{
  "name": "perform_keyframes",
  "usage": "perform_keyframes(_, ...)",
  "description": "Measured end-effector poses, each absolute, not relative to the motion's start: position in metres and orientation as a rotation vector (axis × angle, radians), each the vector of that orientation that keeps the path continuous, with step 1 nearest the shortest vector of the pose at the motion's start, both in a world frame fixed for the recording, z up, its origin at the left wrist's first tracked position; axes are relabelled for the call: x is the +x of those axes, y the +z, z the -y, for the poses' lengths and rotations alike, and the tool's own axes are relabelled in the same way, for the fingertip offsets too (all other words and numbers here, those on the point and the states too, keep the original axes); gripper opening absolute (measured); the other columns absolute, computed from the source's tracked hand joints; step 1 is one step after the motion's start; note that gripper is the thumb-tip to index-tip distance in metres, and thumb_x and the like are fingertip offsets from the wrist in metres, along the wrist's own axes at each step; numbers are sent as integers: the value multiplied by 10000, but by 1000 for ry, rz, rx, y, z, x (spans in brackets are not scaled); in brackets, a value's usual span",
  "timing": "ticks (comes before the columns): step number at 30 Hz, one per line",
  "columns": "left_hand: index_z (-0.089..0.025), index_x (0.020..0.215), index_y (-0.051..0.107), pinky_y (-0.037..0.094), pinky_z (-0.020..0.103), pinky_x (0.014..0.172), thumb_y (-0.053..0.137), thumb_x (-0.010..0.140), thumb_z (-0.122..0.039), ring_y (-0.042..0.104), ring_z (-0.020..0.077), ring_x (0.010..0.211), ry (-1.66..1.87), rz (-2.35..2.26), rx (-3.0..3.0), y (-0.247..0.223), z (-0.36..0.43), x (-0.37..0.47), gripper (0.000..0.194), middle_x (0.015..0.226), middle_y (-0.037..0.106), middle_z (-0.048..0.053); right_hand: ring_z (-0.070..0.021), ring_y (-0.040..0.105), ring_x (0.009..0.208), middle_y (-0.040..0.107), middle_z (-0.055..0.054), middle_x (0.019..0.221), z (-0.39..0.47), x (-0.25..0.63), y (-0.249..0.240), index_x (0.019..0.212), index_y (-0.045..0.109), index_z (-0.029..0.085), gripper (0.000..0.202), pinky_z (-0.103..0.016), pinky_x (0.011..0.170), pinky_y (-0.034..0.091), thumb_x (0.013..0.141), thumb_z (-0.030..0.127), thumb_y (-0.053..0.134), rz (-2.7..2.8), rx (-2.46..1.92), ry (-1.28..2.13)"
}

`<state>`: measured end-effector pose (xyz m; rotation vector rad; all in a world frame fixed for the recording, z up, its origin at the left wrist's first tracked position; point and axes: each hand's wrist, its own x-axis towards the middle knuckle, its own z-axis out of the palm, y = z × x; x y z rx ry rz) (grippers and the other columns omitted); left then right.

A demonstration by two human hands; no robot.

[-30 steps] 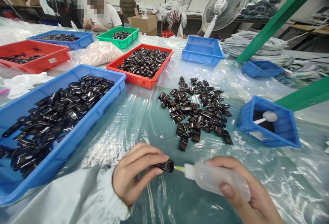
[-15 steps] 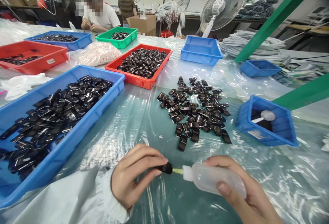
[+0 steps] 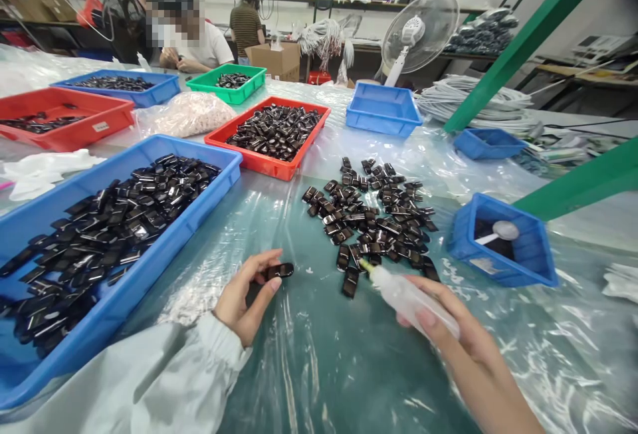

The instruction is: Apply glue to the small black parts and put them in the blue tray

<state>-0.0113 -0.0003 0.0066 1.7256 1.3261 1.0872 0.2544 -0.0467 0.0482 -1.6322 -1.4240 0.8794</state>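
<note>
My left hand (image 3: pixel 249 294) is closed, pinching a small glossy black plastic piece (image 3: pixel 280 270) between thumb and fingers above the table. In my right hand (image 3: pixel 448 321) is a translucent squeeze bottle (image 3: pixel 411 298), tilted, with a yellowish needle tip pointing up and left. That tip reaches the near edge of a loose pile of similar black pieces (image 3: pixel 379 221); whether it touches them I cannot tell. Left of my left hand stands a long blue tray (image 3: pixel 199 205) holding many more black pieces.
A red tray (image 3: pixel 276 167) of black pieces stands beyond the long blue one. At right, a blue bin (image 3: pixel 523 268) holds dark material and a white scoop (image 3: pixel 504 230). Green posts (image 3: pixel 573 178) slant in there. A co-worker (image 3: pixel 209 45) sits across the table; a fan (image 3: pixel 419 32) stands behind.
The bottle's tip has come away from the black piece. My left hand has moved left and up with the piece; the bottle has swung toward the pile, tip raised.
</note>
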Motion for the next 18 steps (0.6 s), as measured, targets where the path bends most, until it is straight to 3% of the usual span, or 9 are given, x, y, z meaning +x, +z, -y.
perform_keyframes(4, -215, 1102, 604, 435, 293, 714, 457, 885, -234, 541, 177, 823, 1083, -1224, 1810, 7, -4, -11, 263, 978, 577, 59, -239, 638, 1009, 680, -85, 1082, 36, 254, 34, 1110, 554, 262, 308, -347, 805, 538, 849, 425, 543, 1474, -1552, 746)
perform_keyframes(8, -204, 1075, 614, 453, 291, 699, 479, 876, -218, 550, 187, 825, 1105, -1199, 1830, 11, -4, -11, 241, 968, 594, 67, -242, 642, 936, 657, -86, 1048, 33, 254, 28, 1079, 559, 232, 261, -377, 762, 527, 828, 289, 605, 1529, -1484, 518)
perform_keyframes(11, -200, 1086, 599, 469, 314, 744, 510, 874, -204, 567, 197, 868, 1101, -1140, 1908, 16, -2, -12, 230, 981, 606, 72, -201, 564, 862, 522, -45, 1067, 44, 253, 32, 1104, 494, 270, 344, -389, 792, 458, 795, 225, 638, 1458, -1311, 138)
perform_keyframes(13, -217, 1110, 592, 464, 330, 787, 540, 875, -198, 563, 207, 915, 1152, -1089, 1971, 20, 3, -11, 241, 1001, 606, 71, -186, 508, 809, 462, -17, 998, 53, 246, 36, 1049, 502, 286, 296, -370, 779, 432, 794, 196, 624, 1515, -1170, -62)
perform_keyframes(16, -247, 1139, 586, 451, 328, 791, 561, 878, -195, 548, 208, 921, 1228, -1023, 2033, 25, 12, -9, 268, 995, 606, 63, -203, 555, 797, 561, -43, 886, 56, 223, 38, 1038, 563, 217, 231, -328, 678, 464, 834, 109, 557, 1929, -1113, -91)
perform_keyframes(18, -254, 1148, 579, 446, 320, 784, 563, 881, -203, 546, 201, 907, 1233, -1000, 2045, 26, 15, -8, 272, 986, 605, 56, -235, 581, 850, 624, -65, 909, 48, 203, 37, 1052, 596, 201, 227, -371, 736, 471, 848, 112, 555, 2101, -1132, -78)
